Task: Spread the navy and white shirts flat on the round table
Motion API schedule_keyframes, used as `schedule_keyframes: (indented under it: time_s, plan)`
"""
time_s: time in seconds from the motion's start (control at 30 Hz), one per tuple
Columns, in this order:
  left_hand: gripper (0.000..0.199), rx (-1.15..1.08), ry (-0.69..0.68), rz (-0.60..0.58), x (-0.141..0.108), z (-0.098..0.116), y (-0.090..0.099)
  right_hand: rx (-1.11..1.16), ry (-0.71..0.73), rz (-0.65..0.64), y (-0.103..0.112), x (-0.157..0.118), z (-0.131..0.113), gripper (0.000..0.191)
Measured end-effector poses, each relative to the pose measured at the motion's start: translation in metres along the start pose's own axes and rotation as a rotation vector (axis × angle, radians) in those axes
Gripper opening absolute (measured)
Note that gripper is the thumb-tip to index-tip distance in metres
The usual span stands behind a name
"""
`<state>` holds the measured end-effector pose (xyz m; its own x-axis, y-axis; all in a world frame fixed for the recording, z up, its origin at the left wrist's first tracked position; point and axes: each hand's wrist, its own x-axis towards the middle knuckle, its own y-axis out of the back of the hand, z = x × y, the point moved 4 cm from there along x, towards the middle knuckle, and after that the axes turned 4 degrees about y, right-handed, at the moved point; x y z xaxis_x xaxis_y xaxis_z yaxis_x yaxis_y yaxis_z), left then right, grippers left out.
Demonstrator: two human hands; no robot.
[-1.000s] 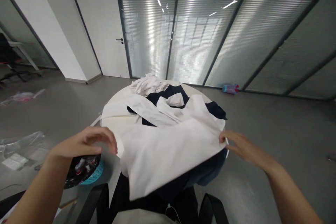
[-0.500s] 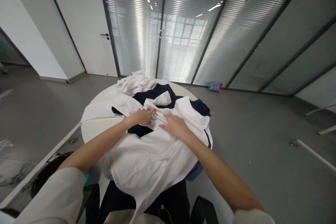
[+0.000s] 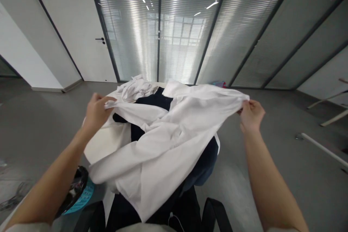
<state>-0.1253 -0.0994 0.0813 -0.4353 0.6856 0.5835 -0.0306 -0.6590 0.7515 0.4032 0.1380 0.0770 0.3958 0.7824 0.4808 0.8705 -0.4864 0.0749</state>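
Observation:
A white garment (image 3: 174,130) is stretched between my two hands above a round table (image 3: 100,145), its lower part hanging toward my lap. On the left, my left hand (image 3: 98,110) pinches one end of it. Far to the right, my right hand (image 3: 251,114) is closed on the opposite end, pulling the cloth taut. Dark navy cloth (image 3: 154,99) shows beneath the white garment. Behind it, a crumpled white cloth pile (image 3: 136,88) lies at the table's back left.
A blue basket with a black liner (image 3: 81,197) stands on the floor at the lower left. Chair armrests (image 3: 216,214) flank my lap. Beyond the table are a white door (image 3: 78,29) and glass panels with blinds. Metal and wooden legs show at the right.
Both hands have moved from the middle of the cloth out to the sides, lifting and spreading the white garment. The view has shifted slightly, and more of the basket shows.

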Motion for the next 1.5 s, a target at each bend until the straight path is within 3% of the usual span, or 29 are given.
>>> schedule_keyframes:
  time_s: [0.07,0.13,0.17,0.23,0.3,0.37,0.43,0.47,0.6,0.67,0.73,0.8,0.87,0.93,1.03,1.1,1.13,1.2,1.3,1.4,1.5]
  plan:
    - [0.027,0.092,0.060,0.052,-0.010,-0.042,0.030,-0.021,-0.147,-0.032,0.030,-0.008,0.032,0.011]
    - [0.028,0.211,0.139,-0.011,-0.026,-0.090,0.044,-0.070,-0.250,-0.085,0.054,-0.030,0.066,0.011]
    - [0.028,0.283,0.173,-0.109,-0.035,-0.113,0.044,-0.102,-0.273,-0.109,0.064,-0.041,0.082,0.011]
    - [0.024,0.377,0.204,-0.423,-0.051,-0.151,0.033,-0.263,-0.266,-0.224,0.078,-0.055,0.108,0.015]
    - [0.034,0.386,0.147,-0.643,-0.061,-0.166,0.018,-0.480,-0.134,-0.271,0.083,-0.052,0.121,0.019]
    - [0.049,0.348,0.056,-0.646,-0.056,-0.154,0.007,-0.621,0.093,-0.210,0.073,-0.039,0.113,0.034]
    - [0.051,0.291,-0.003,-0.554,-0.042,-0.119,-0.006,-0.609,0.320,-0.193,0.044,-0.029,0.091,0.041]
    - [0.049,0.243,-0.023,-0.533,-0.034,-0.095,-0.015,-0.557,0.405,-0.254,0.022,-0.028,0.078,0.038]
    - [0.044,0.043,-0.117,-0.618,-0.007,0.009,-0.074,-0.435,0.536,-0.753,-0.083,-0.052,0.035,0.031]
    - [0.050,-0.021,-0.135,-0.639,0.001,0.047,-0.108,-0.600,0.637,-0.930,-0.124,-0.071,0.025,0.039]
    - [0.059,-0.022,-0.093,-0.683,0.006,0.066,-0.141,-0.817,0.710,-1.053,-0.148,-0.084,0.025,0.045]
    - [0.060,-0.018,-0.029,-0.709,0.006,0.068,-0.166,-0.956,0.719,-1.064,-0.151,-0.080,0.029,0.038]
    - [0.052,-0.048,-0.001,-0.683,0.004,0.061,-0.181,-0.980,0.667,-0.934,-0.133,-0.057,0.035,0.030]
    - [0.041,-0.098,-0.004,-0.611,-0.001,0.050,-0.187,-0.978,0.541,-0.727,-0.096,-0.018,0.044,0.030]
    - [0.033,-0.159,0.018,-0.499,-0.008,0.035,-0.188,-1.093,0.225,-0.444,-0.027,0.042,0.070,0.039]
    - [0.035,-0.195,0.063,-0.500,-0.008,0.030,-0.189,-1.227,0.056,-0.331,0.007,0.064,0.087,0.039]
    - [0.036,-0.215,0.102,-0.533,-0.006,0.029,-0.190,-1.248,0.034,-0.314,0.014,0.069,0.093,0.039]
    - [0.040,-0.257,0.208,-0.645,0.000,0.030,-0.194,-1.172,0.106,-0.403,0.004,0.065,0.101,0.039]
    - [0.042,-0.242,0.314,-0.806,0.013,0.033,-0.202,-0.942,0.290,-0.673,-0.051,0.037,0.101,0.032]
    - [0.039,-0.175,0.298,-0.837,0.025,0.036,-0.208,-0.893,0.393,-0.902,-0.106,0.002,0.095,0.033]
    - [0.029,-0.276,0.341,-0.857,0.026,0.033,-0.214,-1.014,0.387,-0.974,-0.133,-0.021,0.090,0.039]
